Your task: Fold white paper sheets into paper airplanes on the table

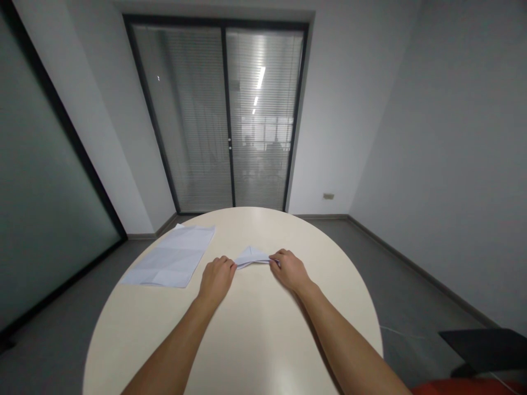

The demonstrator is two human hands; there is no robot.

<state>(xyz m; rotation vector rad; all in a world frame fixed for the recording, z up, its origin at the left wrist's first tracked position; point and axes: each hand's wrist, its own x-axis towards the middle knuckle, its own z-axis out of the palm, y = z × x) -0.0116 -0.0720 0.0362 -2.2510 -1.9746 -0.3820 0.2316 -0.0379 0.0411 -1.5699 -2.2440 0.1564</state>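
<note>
A small folded sheet of white paper (252, 255) lies low over the round table, with a peaked point at its far side and layered edges nearer me. My left hand (218, 276) pinches its left corner. At the opposite corner, my right hand (289, 269) has its fingers closed on the paper. Parts of both corners are hidden by the fingers. To the left of my left hand, a larger white sheet with crease lines (173, 258) rests flat, apart from both hands.
The round cream table (247, 340) fills the lower middle. Beyond it stands a dark-framed glass door with blinds (189, 120). A black armrest-like part (486, 348) and something red (465, 387) show at the lower right. A wall socket (328, 196) sits low on the far wall.
</note>
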